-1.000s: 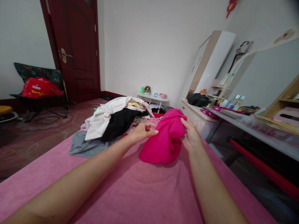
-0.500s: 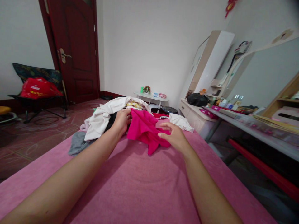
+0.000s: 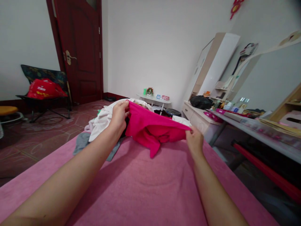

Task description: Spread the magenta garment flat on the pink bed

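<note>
A bright pink garment (image 3: 150,122) is stretched between my two hands above the pink bed cover (image 3: 141,185); its exact kind does not show. My left hand (image 3: 120,114) pinches its upper left corner. At the far right end, my right hand (image 3: 194,137) grips the edge between thumb and fingers. The cloth's lower part droops in folds, one tip hanging toward the cover. Behind and left of my left hand lies a heap of clothes, with a white garment (image 3: 101,121) on top and a grey one (image 3: 81,142) at its near edge.
A folded white cloth (image 3: 181,120) lies behind the pink garment, partly hidden. Along the right stand a white dresser (image 3: 199,117) and a table (image 3: 254,128) with bottles and boxes. A folding chair with a red bag (image 3: 45,88) stands left, near the dark red door (image 3: 80,53).
My right hand has closed on the pink garment's right end and moved right, pulling it taut. My left hand has risen slightly with its corner. The view has shifted a little.
</note>
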`<control>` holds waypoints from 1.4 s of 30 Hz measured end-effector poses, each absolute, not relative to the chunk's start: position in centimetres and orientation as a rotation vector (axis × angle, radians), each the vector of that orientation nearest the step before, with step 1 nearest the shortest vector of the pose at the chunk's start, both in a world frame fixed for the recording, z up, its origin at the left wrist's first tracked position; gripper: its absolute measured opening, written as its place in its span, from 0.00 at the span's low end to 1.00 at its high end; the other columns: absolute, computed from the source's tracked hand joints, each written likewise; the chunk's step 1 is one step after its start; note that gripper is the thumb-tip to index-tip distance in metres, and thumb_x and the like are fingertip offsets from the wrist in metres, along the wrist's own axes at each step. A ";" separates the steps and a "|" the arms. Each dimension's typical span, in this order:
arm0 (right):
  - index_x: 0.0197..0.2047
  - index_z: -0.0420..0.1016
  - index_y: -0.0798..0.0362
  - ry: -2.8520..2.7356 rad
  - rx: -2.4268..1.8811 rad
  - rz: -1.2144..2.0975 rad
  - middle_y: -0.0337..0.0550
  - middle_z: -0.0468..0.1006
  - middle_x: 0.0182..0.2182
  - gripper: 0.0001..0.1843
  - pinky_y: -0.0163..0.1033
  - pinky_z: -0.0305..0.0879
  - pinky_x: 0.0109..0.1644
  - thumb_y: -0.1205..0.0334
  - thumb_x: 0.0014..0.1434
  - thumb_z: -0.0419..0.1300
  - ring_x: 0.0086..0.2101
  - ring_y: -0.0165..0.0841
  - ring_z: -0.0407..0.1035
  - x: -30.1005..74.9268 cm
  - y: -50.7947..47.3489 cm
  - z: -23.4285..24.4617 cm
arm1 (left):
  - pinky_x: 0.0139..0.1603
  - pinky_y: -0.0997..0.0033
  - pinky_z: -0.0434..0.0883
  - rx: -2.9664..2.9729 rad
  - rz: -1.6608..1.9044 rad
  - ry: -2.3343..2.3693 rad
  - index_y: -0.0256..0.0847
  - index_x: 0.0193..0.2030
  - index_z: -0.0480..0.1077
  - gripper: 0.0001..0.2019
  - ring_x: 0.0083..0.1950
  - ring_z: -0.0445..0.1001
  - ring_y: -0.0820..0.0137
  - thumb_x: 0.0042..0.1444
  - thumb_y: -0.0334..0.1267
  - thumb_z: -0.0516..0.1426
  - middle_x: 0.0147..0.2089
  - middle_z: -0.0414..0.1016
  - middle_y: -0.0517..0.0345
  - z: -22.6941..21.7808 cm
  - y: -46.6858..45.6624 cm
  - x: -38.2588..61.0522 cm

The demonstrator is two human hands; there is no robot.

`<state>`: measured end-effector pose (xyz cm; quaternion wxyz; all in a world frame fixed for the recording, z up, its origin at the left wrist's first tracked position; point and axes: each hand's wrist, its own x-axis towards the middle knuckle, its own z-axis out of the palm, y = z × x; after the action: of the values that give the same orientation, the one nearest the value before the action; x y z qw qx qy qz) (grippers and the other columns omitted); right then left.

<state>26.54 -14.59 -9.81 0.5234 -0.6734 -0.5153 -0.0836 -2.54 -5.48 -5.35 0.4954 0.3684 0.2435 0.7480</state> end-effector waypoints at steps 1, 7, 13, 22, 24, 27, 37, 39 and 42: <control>0.30 0.73 0.51 -1.102 -1.524 -0.276 0.39 0.70 0.23 0.08 0.43 0.63 0.36 0.60 0.55 0.54 0.28 0.37 0.67 26.9 -15.2 -8.6 | 0.30 0.78 0.65 0.915 1.791 0.586 0.37 0.27 0.67 0.06 0.26 0.67 0.76 0.45 0.34 0.60 0.26 0.69 0.63 -5.3 -5.6 -2.5; 0.35 0.76 0.41 -0.924 -0.941 -0.420 0.35 0.74 0.32 0.06 0.43 0.66 0.46 0.60 0.52 0.62 0.37 0.36 0.70 25.6 -19.1 -2.4 | 0.34 0.76 0.66 1.010 1.691 0.525 0.38 0.28 0.66 0.08 0.28 0.68 0.75 0.45 0.37 0.61 0.27 0.68 0.63 -5.6 -6.2 -1.7; 0.30 0.76 0.52 -1.203 -0.905 0.209 0.33 0.73 0.23 0.02 0.32 0.63 0.28 0.64 0.50 0.65 0.23 0.28 0.66 19.5 -22.9 0.1 | 0.28 0.79 0.63 0.841 1.897 0.495 0.39 0.26 0.65 0.04 0.24 0.62 0.78 0.46 0.31 0.58 0.23 0.65 0.67 -5.3 -4.9 -2.8; 0.54 0.73 0.46 -2.882 -0.703 1.004 0.37 0.79 0.47 0.17 0.28 0.64 0.44 0.59 0.61 0.58 0.45 0.29 0.73 9.4 -26.3 -5.4 | 0.34 0.73 0.69 0.837 1.793 0.537 0.42 0.25 0.67 0.05 0.27 0.68 0.73 0.48 0.34 0.60 0.25 0.70 0.64 -5.4 -2.9 -6.4; 0.54 0.74 0.49 -2.865 -0.756 0.970 0.41 0.80 0.45 0.21 0.31 0.65 0.42 0.54 0.58 0.61 0.42 0.32 0.74 9.3 -25.5 -6.1 | 0.35 0.74 0.69 0.816 1.835 0.542 0.43 0.24 0.65 0.08 0.27 0.68 0.73 0.49 0.33 0.60 0.25 0.69 0.65 -5.2 -2.3 -6.8; 0.49 0.76 0.52 -2.532 -1.026 1.054 0.43 0.82 0.37 0.22 0.32 0.66 0.37 0.51 0.52 0.65 0.35 0.33 0.75 10.6 -23.4 -6.1 | 0.34 0.76 0.67 0.864 1.919 0.594 0.42 0.23 0.63 0.09 0.26 0.65 0.74 0.51 0.30 0.57 0.24 0.65 0.65 -4.9 -2.2 -6.5; 0.33 0.73 0.54 -1.131 -1.121 1.293 0.41 0.79 0.27 0.20 0.35 0.68 0.29 0.46 0.47 0.67 0.28 0.32 0.72 19.7 -16.1 -8.5 | 0.40 0.72 0.66 2.454 1.042 0.280 0.39 0.36 0.68 0.03 0.36 0.70 0.70 0.58 0.30 0.54 0.35 0.72 0.58 -9.5 -14.3 4.4; 0.25 0.70 0.54 -1.076 -1.121 1.174 0.36 0.76 0.21 0.13 0.32 0.65 0.26 0.62 0.39 0.71 0.22 0.28 0.68 20.8 -15.6 -9.5 | 0.47 0.69 0.66 2.694 0.816 0.107 0.39 0.39 0.70 0.05 0.43 0.72 0.66 0.58 0.30 0.55 0.40 0.75 0.53 -10.1 -15.7 5.1; 0.20 0.66 0.53 -0.890 -1.152 1.074 0.31 0.70 0.14 0.08 0.31 0.62 0.22 0.73 0.35 0.62 0.17 0.26 0.63 22.4 -15.1 -9.9 | 0.46 0.71 0.67 2.764 0.682 -0.003 0.39 0.42 0.73 0.06 0.42 0.74 0.67 0.60 0.33 0.55 0.41 0.78 0.53 -9.9 -16.2 4.6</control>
<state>22.45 -15.06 -9.88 0.6180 -0.5008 -0.3867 0.4667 4.64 -16.16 -9.94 0.1469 0.9603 -0.0012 0.2371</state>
